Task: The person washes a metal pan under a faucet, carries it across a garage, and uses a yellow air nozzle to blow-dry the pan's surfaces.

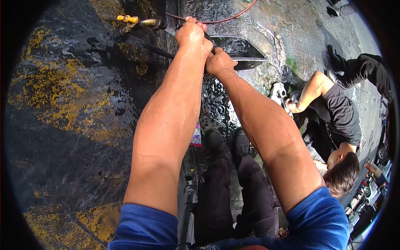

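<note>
Both arms reach forward to the top centre, with the hands close together. My left hand (191,36) is closed, fingers curled, with a dark piece showing beside it; what it grips is mostly hidden. Just to its right, my right hand (220,62) is also closed, and its grip is hidden from above. Beyond and beside it lies a black shiny rectangular part (239,48) with a pale edge, on wet ground. A black hose (156,51) runs toward my left hand from a brass tap (143,24) with a yellow handle.
A thin red hose (225,21) curves across the top. At right, a crouching person in black (337,112) handles a metal part (278,92). Another person's dark-clothed leg (362,68) is behind. A colourful packet (196,136) lies by my shoes (216,141).
</note>
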A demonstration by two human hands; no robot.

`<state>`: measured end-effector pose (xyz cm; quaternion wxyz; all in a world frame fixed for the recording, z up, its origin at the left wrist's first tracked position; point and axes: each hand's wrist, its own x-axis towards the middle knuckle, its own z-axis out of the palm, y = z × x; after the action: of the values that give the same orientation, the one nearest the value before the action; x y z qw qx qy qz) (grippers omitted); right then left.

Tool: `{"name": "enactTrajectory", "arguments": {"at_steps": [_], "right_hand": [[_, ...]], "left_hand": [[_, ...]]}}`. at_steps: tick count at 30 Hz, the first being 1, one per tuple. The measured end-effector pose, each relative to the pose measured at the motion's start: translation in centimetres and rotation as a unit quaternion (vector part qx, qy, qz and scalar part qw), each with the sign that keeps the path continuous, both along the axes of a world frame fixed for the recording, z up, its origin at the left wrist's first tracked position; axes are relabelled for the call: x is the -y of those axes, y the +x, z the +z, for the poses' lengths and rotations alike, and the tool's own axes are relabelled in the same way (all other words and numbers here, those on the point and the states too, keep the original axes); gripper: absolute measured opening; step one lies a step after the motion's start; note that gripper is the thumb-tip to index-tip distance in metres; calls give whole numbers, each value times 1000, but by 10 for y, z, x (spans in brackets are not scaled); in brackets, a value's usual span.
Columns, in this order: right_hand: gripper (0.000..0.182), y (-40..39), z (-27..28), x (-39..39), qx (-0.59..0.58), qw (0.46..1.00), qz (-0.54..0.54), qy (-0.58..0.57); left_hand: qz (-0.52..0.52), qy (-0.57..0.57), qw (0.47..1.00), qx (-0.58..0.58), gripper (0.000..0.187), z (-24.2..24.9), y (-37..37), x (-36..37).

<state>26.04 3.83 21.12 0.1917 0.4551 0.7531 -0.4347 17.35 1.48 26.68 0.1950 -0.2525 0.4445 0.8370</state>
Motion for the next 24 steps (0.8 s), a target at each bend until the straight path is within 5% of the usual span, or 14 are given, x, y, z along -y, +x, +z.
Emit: {"name": "enactTrajectory", "arguments": {"at_steps": [6,9,10,12,13,15,19,20,24], "right_hand": [[44,-5,-8,-31,-34,985,113,125],[45,-10,-8,-47,-35,979,137,147],[47,-11,-8,-56,-33,973,168,157],[51,-11,-10,-70,-19,976,163,140],[52,-10,-5,-77,-10,976,173,132],[55,-7,7,-89,1,973,203,106],[57,-8,23,-83,18,950,290,117],[55,-13,15,-83,4,929,346,127],[53,-26,11,-67,23,950,310,40]], "left_hand": [[-207,7,975,-80,22,-16,-7,27],[-254,-122,944,-173,46,-31,-1,58],[-266,-173,931,-181,67,-40,2,77],[-238,-415,869,-128,68,-64,13,107],[-178,-408,892,-83,65,-88,19,121],[-217,-285,931,66,99,-89,30,145],[-150,-56,966,203,129,-102,59,157],[-147,-14,964,222,129,-107,65,159],[-122,-1,969,216,83,-121,80,170]]}}
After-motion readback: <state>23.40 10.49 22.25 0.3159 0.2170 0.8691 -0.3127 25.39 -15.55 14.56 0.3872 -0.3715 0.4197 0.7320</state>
